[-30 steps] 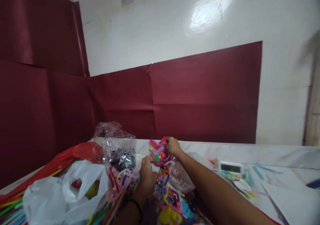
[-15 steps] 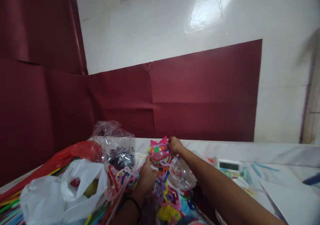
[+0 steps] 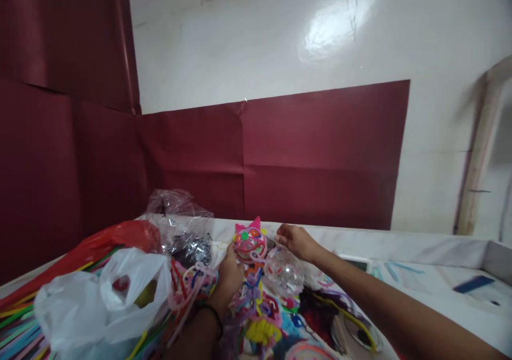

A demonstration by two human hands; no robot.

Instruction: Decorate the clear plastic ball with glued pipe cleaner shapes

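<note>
The left hand [image 3: 230,269] grips the pink cat-face craft [image 3: 250,241] at its lower edge, just right of the clear bag [image 3: 182,226], the right hand [image 3: 294,241] pinching beside it; apparently light, pliable, grip its rim.

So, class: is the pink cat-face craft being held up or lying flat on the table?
Held up. The pink cat-face craft stands with its ears pointing upward, gripped from below by the left hand; the right hand is beside it.

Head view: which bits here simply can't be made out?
- Left hand: fingers hidden behind the pink cat-face craft, grip unclear.
- Clear plastic bag: dark contents blurred by the crinkled film.
- Blue object: too small and blurred to identify.
- Right hand: fingertip contact unclear.
</note>
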